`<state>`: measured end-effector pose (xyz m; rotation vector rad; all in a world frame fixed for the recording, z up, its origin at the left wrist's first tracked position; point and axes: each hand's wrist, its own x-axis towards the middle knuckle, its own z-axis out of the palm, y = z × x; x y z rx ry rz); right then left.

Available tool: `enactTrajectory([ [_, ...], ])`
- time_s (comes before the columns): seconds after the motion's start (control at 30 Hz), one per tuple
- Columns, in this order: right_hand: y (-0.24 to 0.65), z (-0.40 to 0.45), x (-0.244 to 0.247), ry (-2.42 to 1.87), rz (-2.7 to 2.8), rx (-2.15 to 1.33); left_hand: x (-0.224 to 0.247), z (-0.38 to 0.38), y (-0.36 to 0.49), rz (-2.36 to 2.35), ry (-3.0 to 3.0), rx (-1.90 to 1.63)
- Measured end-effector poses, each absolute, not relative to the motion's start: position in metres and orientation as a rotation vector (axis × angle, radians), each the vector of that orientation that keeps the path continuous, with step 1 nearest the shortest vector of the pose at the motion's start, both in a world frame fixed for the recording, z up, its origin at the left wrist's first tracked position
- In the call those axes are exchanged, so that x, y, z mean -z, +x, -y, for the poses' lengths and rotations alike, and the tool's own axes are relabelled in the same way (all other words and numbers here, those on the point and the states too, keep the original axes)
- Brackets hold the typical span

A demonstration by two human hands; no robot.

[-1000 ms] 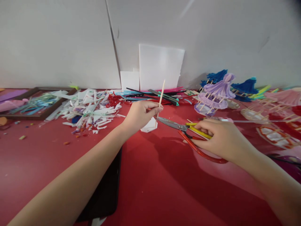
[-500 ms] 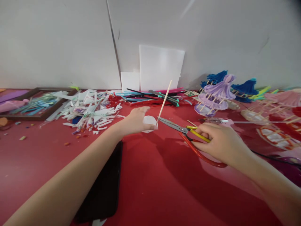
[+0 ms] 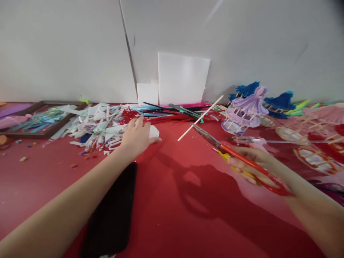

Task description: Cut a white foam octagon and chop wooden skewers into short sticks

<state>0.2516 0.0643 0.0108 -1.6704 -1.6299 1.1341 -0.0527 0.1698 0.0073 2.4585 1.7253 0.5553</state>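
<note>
Five digits of the left hand [image 3: 136, 138] are spread wide, thumb stretched well away from the index finger, and between them shows part of a small white foam-board panel [image 3: 154, 132]. The palm hides the rest, so I cannot tell whether the panel is pinched or merely covered. A flat, light palm should suit it: foam board probably dents under fingertips, and steering it by the edge would be kinder than pressing its middle.

The right hand [image 3: 262, 157] is wrapped round the handles of red-and-yellow scissors [image 3: 239, 156], blades pointing away to the upper left. They look close together, though blurred. A relaxed grip with the blades brought together seems wise while the other hand works nearby.

At the blade tips, a pale wooden skewer [image 3: 200, 118] slants up to the right. Whether the tips touch it, or it lies on the red tabletop [image 3: 161, 200], is unclear. Being thin and round, it would likely roll if nudged, so fingers would handle it better than steel.

Farther out, white offcuts [image 3: 94, 123] crowd the left hand; anything small could get lost among them. Beyond the right hand lies what looks like a glue gun [image 3: 258, 142], best given room in case it is hot.
</note>
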Motion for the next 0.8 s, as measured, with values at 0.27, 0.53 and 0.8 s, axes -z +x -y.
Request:
enactTrajectory([
  [0.27, 0.241, -0.057, 0.003, -1.637, 1.69, -1.333, -0.002, -0.114, -0.019, -1.232, 1.594, -0.764],
  [0.53, 0.234, -0.052, 0.007, -1.727, 1.985, -1.062, -0.003, -0.101, -0.012, -1.18, 1.248, -0.884],
  [0.8, 0.226, -0.05, 0.0, -1.674, 2.186, -0.901, 0.005, -0.088, -0.006, -1.078, 1.26, -0.84],
])
